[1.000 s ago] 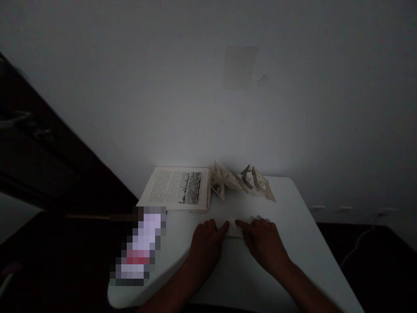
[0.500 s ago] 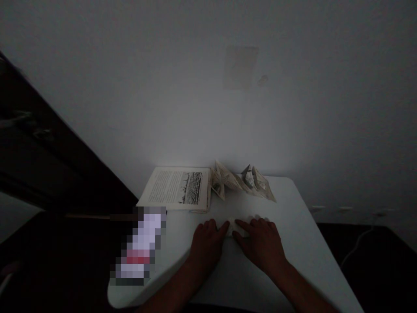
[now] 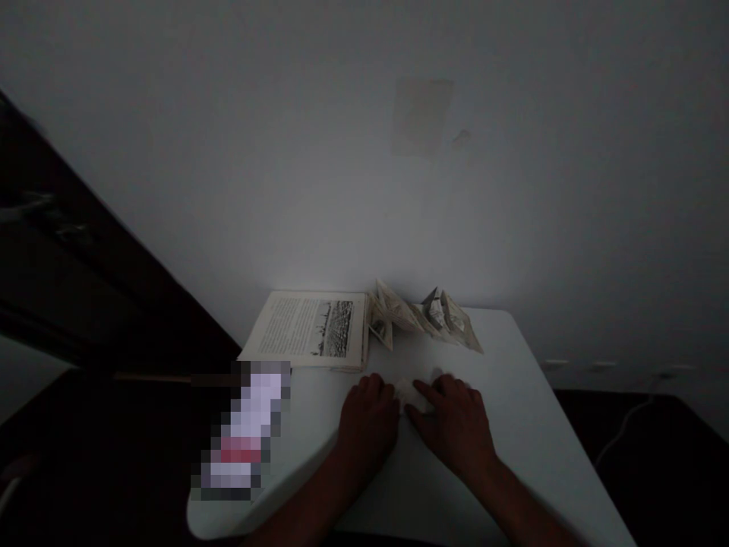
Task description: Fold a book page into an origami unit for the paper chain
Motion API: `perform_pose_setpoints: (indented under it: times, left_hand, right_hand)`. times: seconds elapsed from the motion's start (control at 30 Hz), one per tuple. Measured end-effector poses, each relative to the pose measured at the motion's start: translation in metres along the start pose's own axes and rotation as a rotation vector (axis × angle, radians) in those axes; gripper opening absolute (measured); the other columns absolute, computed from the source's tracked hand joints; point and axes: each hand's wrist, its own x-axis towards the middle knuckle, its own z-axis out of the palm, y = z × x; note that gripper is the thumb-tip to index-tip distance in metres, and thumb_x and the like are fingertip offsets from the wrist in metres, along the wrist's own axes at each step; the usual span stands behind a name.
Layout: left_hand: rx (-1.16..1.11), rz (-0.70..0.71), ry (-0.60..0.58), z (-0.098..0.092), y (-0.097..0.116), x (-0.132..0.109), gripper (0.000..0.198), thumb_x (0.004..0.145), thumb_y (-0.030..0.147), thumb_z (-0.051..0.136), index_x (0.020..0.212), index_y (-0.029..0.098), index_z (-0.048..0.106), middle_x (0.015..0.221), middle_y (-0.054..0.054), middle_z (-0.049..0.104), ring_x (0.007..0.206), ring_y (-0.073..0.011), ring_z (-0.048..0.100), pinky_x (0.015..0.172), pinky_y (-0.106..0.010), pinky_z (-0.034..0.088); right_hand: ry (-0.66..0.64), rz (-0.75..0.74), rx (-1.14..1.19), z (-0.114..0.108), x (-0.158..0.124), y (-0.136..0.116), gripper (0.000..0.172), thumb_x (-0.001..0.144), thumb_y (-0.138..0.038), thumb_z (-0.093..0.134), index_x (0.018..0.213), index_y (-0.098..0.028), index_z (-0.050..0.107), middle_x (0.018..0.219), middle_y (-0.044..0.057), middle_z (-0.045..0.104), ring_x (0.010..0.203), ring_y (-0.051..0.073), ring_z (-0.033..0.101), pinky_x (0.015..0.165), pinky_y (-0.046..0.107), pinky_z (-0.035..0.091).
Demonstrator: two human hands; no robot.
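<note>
A small pale piece of folded paper (image 3: 405, 391) lies on the white table (image 3: 307, 425) between my hands. My left hand (image 3: 369, 414) is at its left edge, the fingers curled together against it. From the right, my right hand (image 3: 456, 416) presses on the paper with index finger and thumb, which are spread apart on its surface. Part of the paper is hidden under the fingers, and its folds are too dim to make out.
An open-faced printed book (image 3: 313, 327) lies at the back left. Beside it stand folded paper shapes (image 3: 399, 311) and another (image 3: 452, 315) near the wall. A pixelated item (image 3: 247, 425) lies at the left edge.
My left hand has turned and its fingers have drawn together; its index finger no longer points out onto the paper. My right hand has shifted only slightly.
</note>
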Motion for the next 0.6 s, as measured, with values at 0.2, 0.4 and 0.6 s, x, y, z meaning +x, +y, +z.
perform_pose_setpoints:
  times: [0.2, 0.4, 0.6]
  left_hand:
    - [-0.135, -0.056, 0.049, 0.004, 0.001, 0.004, 0.013, 0.082, 0.021, 0.046, 0.088, 0.016, 0.057, 0.09, -0.007, 0.054, 0.087, -0.0199, 0.049, 0.081, -0.035, 0.04]
    - [-0.411, -0.113, 0.069, 0.001, -0.01, 0.013, 0.023, 0.079, 0.025, 0.051, 0.099, 0.013, 0.056, 0.094, -0.007, 0.059, 0.089, -0.0192, 0.053, 0.083, -0.033, 0.041]
    - [-0.787, -0.029, -0.202, -0.012, -0.024, 0.021, 0.025, 0.077, 0.032, 0.054, 0.096, 0.018, 0.062, 0.09, -0.004, 0.065, 0.079, -0.0155, 0.059, 0.073, -0.027, 0.045]
  right_hand:
    - [0.013, 0.022, 0.179, 0.008, 0.005, 0.002, 0.028, 0.071, -0.033, 0.063, 0.098, -0.024, 0.063, 0.102, 0.007, 0.058, 0.095, 0.026, 0.05, 0.082, 0.04, 0.033]
    - [0.008, 0.027, 0.432, 0.014, 0.005, 0.001, 0.015, 0.073, -0.025, 0.06, 0.087, -0.02, 0.061, 0.088, 0.005, 0.064, 0.088, 0.022, 0.055, 0.084, 0.038, 0.038]
    - [-0.121, 0.037, 0.72, -0.001, 0.005, 0.006, 0.011, 0.074, -0.024, 0.059, 0.084, -0.022, 0.062, 0.084, 0.002, 0.064, 0.079, 0.017, 0.06, 0.072, 0.028, 0.047]
